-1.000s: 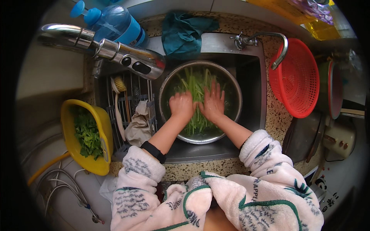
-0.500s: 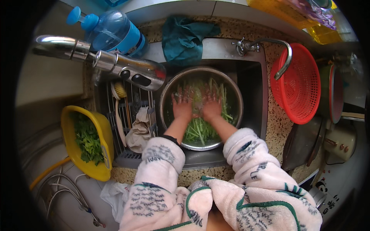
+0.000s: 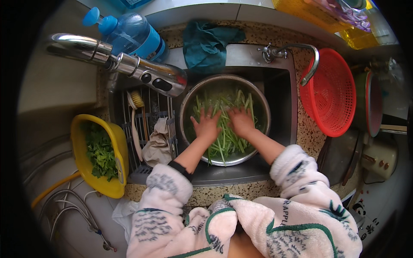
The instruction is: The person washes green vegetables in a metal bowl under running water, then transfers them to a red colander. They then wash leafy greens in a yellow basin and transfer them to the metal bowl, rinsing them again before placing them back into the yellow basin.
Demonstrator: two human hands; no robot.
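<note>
A round steel basin (image 3: 189, 138) stands in the sink, holding water and many thin green celery-like stalks (image 3: 227, 146). Both my hands reach into it, side by side on the stalks. My left hand (image 3: 208, 128) lies palm down with its fingers spread and a ring on one of them. Close by on the right, my right hand (image 3: 243, 124) is also palm down, fingers stretched out. Neither is closed around any stalks; the fingertips are partly blurred by the water.
A pull-out faucet (image 3: 150, 73) reaches over the sink from the left, beside a rack (image 3: 170, 112) with a brush and cloth. A yellow basket (image 3: 121, 150) of green leaves stands at left. A red colander (image 3: 331, 92) and small tap (image 3: 307, 47) are at right.
Both hands have drawn slightly back toward me and spread higher on the stalks. My sleeves and elbows have moved farther apart. The stalks have shifted in the water.
</note>
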